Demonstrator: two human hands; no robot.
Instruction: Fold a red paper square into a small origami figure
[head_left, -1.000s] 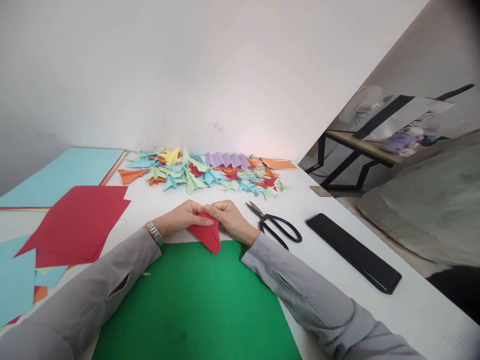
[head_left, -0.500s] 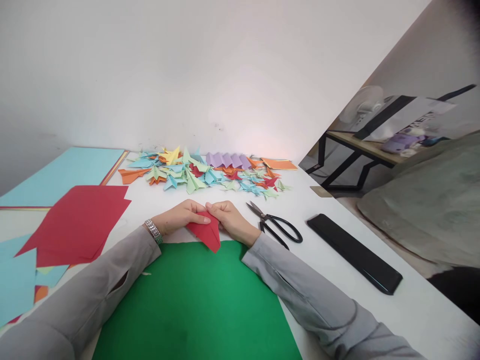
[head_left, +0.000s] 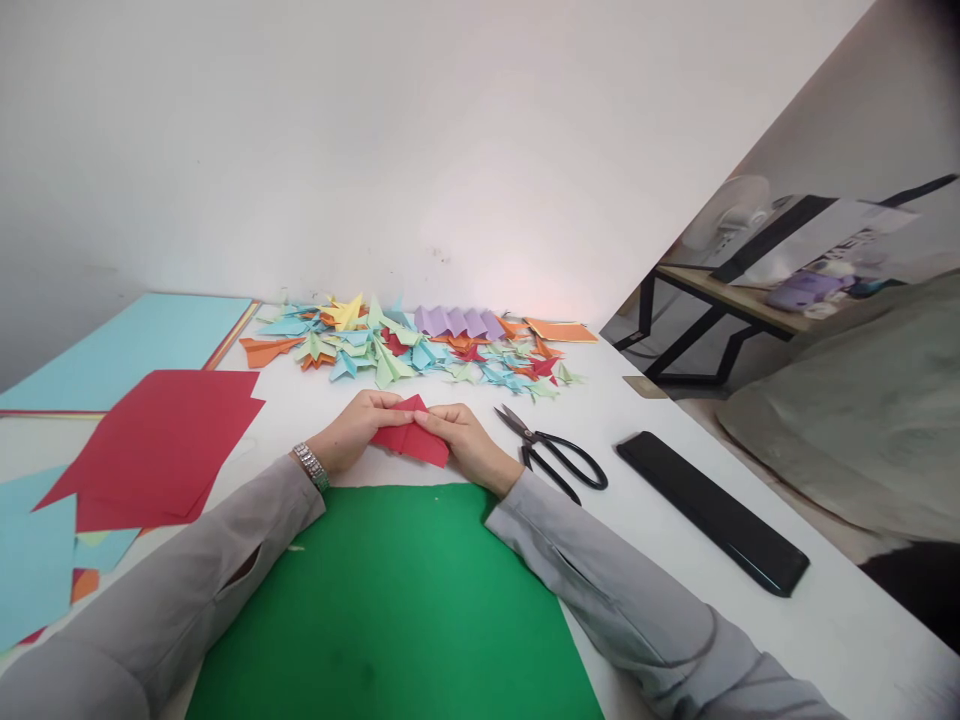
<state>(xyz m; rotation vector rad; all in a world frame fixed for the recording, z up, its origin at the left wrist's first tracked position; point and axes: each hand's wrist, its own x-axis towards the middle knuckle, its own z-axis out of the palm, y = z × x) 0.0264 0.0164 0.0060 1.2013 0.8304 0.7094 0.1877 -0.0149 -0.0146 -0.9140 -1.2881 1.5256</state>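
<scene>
I have the folded red paper [head_left: 421, 449] just past the far edge of the green mat [head_left: 390, 590]. The left hand [head_left: 356, 430] and right hand [head_left: 471, 440] grip it from either side, fingers closed and thumbs on top, probably to steady the creases. I can't tell whether it touches the worktop [head_left: 592, 410]. Scissors [head_left: 530, 436] lie right of the mat, handles nearer me, seemingly for easy reach. Red sheets [head_left: 157, 440] sit left of it; folded paper figures [head_left: 390, 368] lie well beyond, apparently to leave working room.
</scene>
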